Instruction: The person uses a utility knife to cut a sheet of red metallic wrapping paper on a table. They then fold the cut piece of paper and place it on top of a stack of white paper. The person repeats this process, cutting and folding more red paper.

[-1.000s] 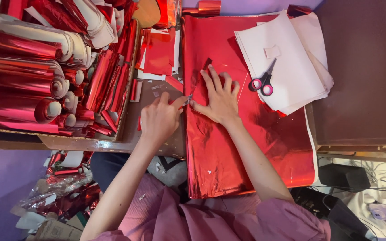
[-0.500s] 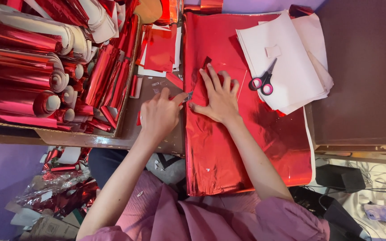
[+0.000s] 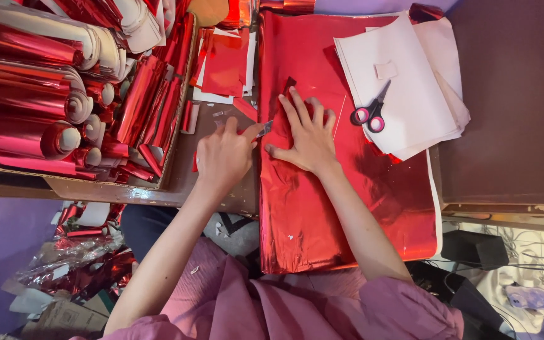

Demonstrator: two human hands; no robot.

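A stack of shiny red foil sheets (image 3: 347, 208) lies on the brown table and hangs over its near edge. My right hand (image 3: 306, 135) presses flat on the foil with fingers spread, close to its left edge. My left hand (image 3: 221, 157) is closed around a small metal blade (image 3: 266, 129), whose tip meets the foil's left edge just beside my right thumb. A small dark red foil piece (image 3: 289, 85) lies just beyond my right fingertips.
Pink-handled scissors (image 3: 371, 113) rest on a pile of white paper sheets (image 3: 410, 94) at the foil's far right. A cardboard box (image 3: 96, 186) on the left holds several red foil rolls. Cut red and white scraps (image 3: 225, 69) lie behind my left hand. Foil waste sits on the floor at lower left.
My left hand with the blade has shifted slightly along the foil's left edge. My right hand stays pressed on the foil.
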